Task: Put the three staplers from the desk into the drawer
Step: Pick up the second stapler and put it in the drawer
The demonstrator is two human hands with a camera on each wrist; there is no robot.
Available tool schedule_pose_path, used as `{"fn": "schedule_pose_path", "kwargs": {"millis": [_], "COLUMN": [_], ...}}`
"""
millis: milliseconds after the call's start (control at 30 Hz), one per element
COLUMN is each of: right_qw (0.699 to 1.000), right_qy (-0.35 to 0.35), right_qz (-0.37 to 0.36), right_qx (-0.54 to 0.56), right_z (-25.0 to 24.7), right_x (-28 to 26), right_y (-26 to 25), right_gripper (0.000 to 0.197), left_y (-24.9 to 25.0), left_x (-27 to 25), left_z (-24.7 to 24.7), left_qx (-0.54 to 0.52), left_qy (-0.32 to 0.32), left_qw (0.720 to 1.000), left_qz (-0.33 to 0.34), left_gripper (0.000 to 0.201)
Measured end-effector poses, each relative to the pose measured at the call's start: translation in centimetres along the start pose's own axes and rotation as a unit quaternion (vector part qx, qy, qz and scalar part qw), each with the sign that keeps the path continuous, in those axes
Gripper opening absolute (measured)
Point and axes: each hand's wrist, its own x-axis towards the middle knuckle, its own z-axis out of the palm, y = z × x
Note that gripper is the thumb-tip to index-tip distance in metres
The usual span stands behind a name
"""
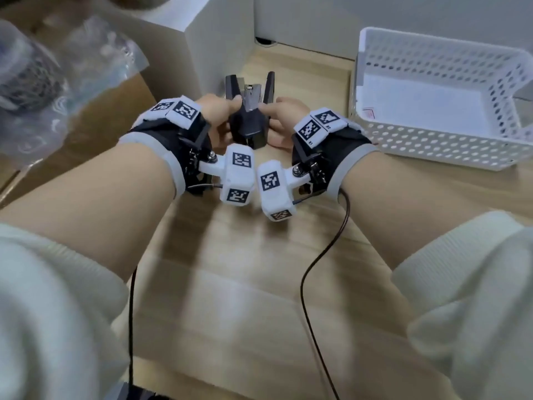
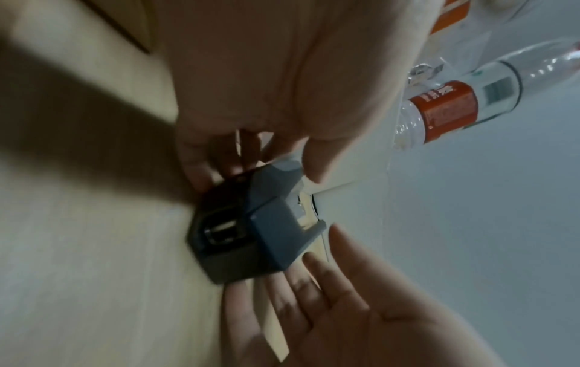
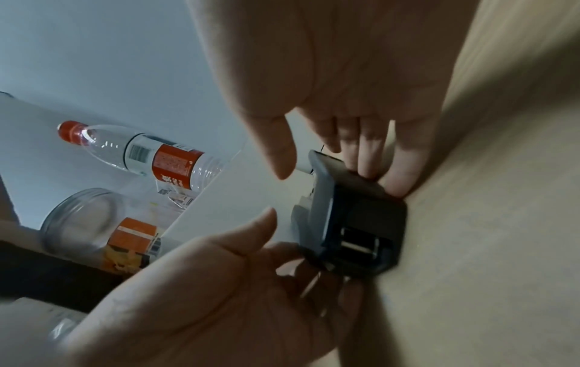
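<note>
Left hand (image 1: 217, 116) and right hand (image 1: 281, 118) flank the staplers (image 1: 249, 111); fingers straight, pressing their sides.

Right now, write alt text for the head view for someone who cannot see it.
Two hands, left hand and right hand, press in on a cluster of black staplers standing on a wooden desk, one from each side. A white perforated basket sits to the right, apart from them.

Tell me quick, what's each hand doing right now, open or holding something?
Left hand: fingers press the left side of the cluster of black plastic staplers on the desk.
Right hand: fingers straight against the cluster's right side.
</note>
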Motion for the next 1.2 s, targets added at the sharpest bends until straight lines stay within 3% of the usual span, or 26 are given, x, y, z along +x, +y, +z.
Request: {"fn": "schedule_pose_path", "kwargs": {"millis": [100, 133, 233, 333, 433, 500, 567, 600, 700, 733, 833, 900, 1033, 1133, 1200], "right_qw": [0.997, 0.995, 0.992, 0.991, 0.990, 0.989, 0.986, 0.985, 0.978, 0.976, 0.973, 0.966, 0.946, 0.923, 0.912], "right_qy": [-0.015, -0.018, -0.060, -0.136, -0.139, -0.142, -0.155, -0.160, -0.198, -0.210, -0.228, -0.254, -0.293, -0.334, -0.336], "right_qz": [-0.008, -0.011, -0.034, -0.003, 0.002, -0.015, -0.021, -0.024, -0.034, -0.039, -0.037, -0.016, 0.050, 0.112, 0.143], "right_qx": [-0.077, -0.097, -0.102, -0.020, 0.017, 0.049, 0.060, 0.059, 0.057, 0.046, -0.018, -0.049, -0.128, -0.156, -0.184], "right_z": [-1.0, -1.2, -1.4, -1.4, -0.8, -0.5, -0.3, -0.3, 0.6, 1.0, 2.7, 4.2, 6.1, 7.7, 9.0], "right_x": [-0.2, -0.7, -1.7, -3.6, -6.3, -8.8, -11.5, -13.0, -18.7, -20.8, -25.8, -28.4, -31.8, -33.3, -33.5], "right_y": [0.0, 0.0, 0.4, 1.4, 2.5, 3.3, 4.7, 5.7, 8.8, 9.8, 13.4, 15.8, 20.1, 23.2, 25.6], "right_gripper": [0.068, 0.065, 0.027, 0.055, 0.079, 0.071, 0.055, 0.058, 0.051, 0.049, 0.075, 0.081, 0.052, 0.056, 0.060], "left_y": [0.0, -0.1, -0.3, -0.7, -1.6, -2.6, -4.3, -5.4, -9.8, -11.5, -16.9, -20.8, -28.9, -34.6, -37.7], "left_x": [-0.5, -0.6, -2.4, -4.4, -7.1, -9.6, -12.4, -14.0, -18.5, -20.0, -23.5, -25.2, -28.0, -29.2, -29.3], "left_z": [-0.5, -0.5, 0.1, 0.9, 1.1, 1.0, 0.6, 0.1, -2.0, -3.0, -6.2, -8.3, -11.8, -13.2, -13.6], "left_qx": [-0.032, -0.034, -0.073, -0.159, -0.190, -0.150, -0.129, -0.140, -0.209, -0.211, -0.175, -0.150, -0.135, -0.124, -0.114], "left_qy": [-0.008, -0.022, -0.072, -0.121, -0.147, -0.134, -0.097, -0.080, -0.069, -0.078, -0.107, -0.111, -0.119, -0.118, -0.098], "left_qw": [0.998, 0.997, 0.993, 0.979, 0.971, 0.978, 0.983, 0.981, 0.969, 0.968, 0.973, 0.978, 0.982, 0.985, 0.988], "left_qz": [-0.055, -0.065, -0.058, -0.024, -0.009, 0.044, 0.092, 0.107, 0.115, 0.113, 0.106, 0.097, 0.063, 0.016, -0.017], "left_gripper": [0.035, 0.037, 0.028, 0.032, 0.054, 0.045, 0.019, 0.014, 0.040, 0.039, 0.022, 0.023, 0.031, 0.035, 0.026]}}
